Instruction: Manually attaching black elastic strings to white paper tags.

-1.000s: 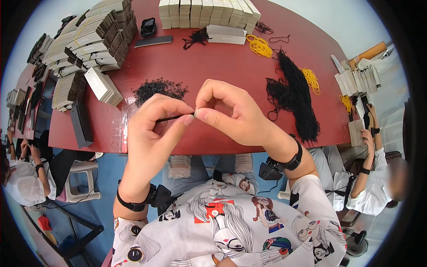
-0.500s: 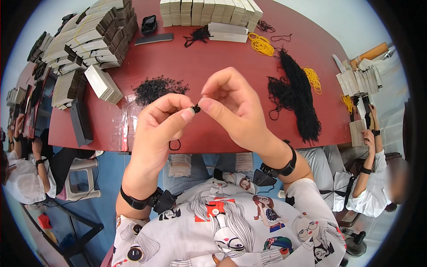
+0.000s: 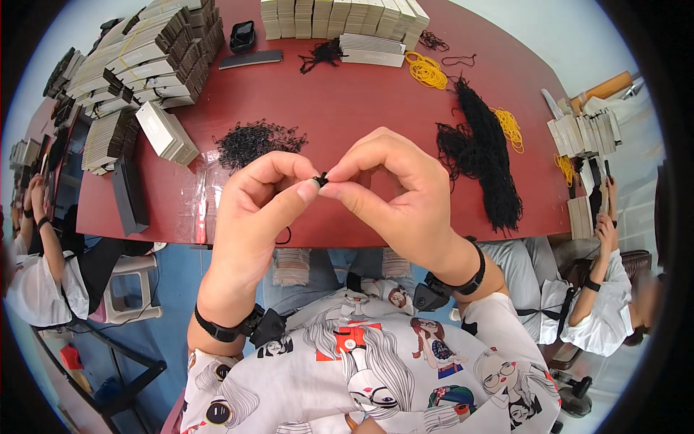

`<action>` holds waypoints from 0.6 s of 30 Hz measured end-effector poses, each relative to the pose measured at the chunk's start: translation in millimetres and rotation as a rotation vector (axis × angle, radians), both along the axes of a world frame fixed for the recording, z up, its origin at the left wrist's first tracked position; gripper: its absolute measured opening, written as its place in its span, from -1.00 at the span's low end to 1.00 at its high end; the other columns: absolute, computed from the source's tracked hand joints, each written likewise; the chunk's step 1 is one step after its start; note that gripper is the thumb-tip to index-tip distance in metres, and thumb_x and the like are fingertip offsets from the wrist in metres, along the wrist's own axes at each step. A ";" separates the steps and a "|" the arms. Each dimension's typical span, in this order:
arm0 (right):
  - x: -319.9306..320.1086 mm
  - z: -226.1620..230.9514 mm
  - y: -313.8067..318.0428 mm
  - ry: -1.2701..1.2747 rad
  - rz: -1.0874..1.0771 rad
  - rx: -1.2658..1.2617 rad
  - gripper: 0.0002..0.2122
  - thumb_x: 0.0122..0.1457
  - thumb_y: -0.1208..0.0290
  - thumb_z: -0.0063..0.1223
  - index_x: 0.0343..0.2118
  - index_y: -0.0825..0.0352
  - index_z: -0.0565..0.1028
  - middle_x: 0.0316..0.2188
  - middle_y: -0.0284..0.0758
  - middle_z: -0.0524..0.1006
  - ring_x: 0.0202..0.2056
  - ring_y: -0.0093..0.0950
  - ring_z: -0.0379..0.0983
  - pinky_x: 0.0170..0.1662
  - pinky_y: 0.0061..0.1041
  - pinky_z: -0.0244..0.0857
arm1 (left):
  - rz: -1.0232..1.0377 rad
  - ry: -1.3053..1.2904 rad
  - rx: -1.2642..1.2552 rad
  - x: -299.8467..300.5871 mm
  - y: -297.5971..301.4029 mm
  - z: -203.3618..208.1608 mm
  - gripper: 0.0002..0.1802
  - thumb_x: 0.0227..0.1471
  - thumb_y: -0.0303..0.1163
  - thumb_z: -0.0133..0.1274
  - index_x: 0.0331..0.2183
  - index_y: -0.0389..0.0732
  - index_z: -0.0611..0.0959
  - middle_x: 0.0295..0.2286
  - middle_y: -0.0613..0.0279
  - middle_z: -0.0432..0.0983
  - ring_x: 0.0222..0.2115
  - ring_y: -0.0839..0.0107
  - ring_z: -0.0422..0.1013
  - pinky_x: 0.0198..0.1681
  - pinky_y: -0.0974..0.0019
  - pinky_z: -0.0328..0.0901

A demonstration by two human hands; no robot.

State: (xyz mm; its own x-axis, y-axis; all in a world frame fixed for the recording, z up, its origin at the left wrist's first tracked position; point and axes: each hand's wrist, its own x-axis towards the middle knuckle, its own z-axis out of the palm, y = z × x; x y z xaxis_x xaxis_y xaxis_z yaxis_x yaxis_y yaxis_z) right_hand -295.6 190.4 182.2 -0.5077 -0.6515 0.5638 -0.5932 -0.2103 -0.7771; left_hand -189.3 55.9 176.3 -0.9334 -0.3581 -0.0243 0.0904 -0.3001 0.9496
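Near me, both hands meet over the table's front edge: the left hand (image 3: 253, 195) pinches a knotted black cord (image 3: 322, 179) between thumb and forefinger, and the right hand (image 3: 405, 195) closes its fingertips on the cord's other side. Beyond lie a heap of small black loops (image 3: 259, 145) and, rightward, a black cord bundle (image 3: 486, 155) on the red table (image 3: 347, 94); farther, yellow bands (image 3: 426, 70).

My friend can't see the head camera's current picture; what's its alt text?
A person's bare left hand and bare right hand pinch a thin black cord above a red table. Nearby lie a pile of small black loops and a long bundle of black cords.
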 end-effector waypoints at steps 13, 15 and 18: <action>-12.7 2.8 4.1 -0.474 0.381 0.231 -0.87 0.05 0.54 0.07 -0.39 0.38 0.35 -0.43 -0.45 0.36 -0.39 -0.71 0.29 -0.33 -0.70 0.20 | 0.205 0.246 -0.985 4.4 -5.0 1.8 -0.86 -0.21 -0.64 0.14 -0.47 -0.30 0.56 -0.52 0.28 0.44 -0.48 0.55 0.35 -0.46 0.51 0.22; -16.6 1.3 3.4 -0.721 0.564 0.239 -0.88 0.10 0.47 0.00 -0.36 0.34 0.31 -0.46 -0.49 0.31 -0.42 -0.73 0.21 -0.35 -0.72 0.13 | 0.226 0.246 -0.991 10.8 -6.5 1.9 -0.86 -0.24 -0.63 0.16 -0.49 -0.29 0.58 -0.53 0.26 0.44 -0.51 0.51 0.34 -0.49 0.50 0.21; -21.2 -6.2 6.8 -0.984 0.833 0.164 -0.88 0.12 0.44 -0.01 -0.35 0.33 0.31 -0.45 -0.50 0.29 -0.43 -0.71 0.17 -0.35 -0.70 0.11 | 0.234 0.268 -0.912 18.5 -13.1 -2.5 -0.90 -0.25 -0.59 0.19 -0.52 -0.26 0.61 -0.57 0.27 0.43 -0.59 0.52 0.30 -0.58 0.51 0.13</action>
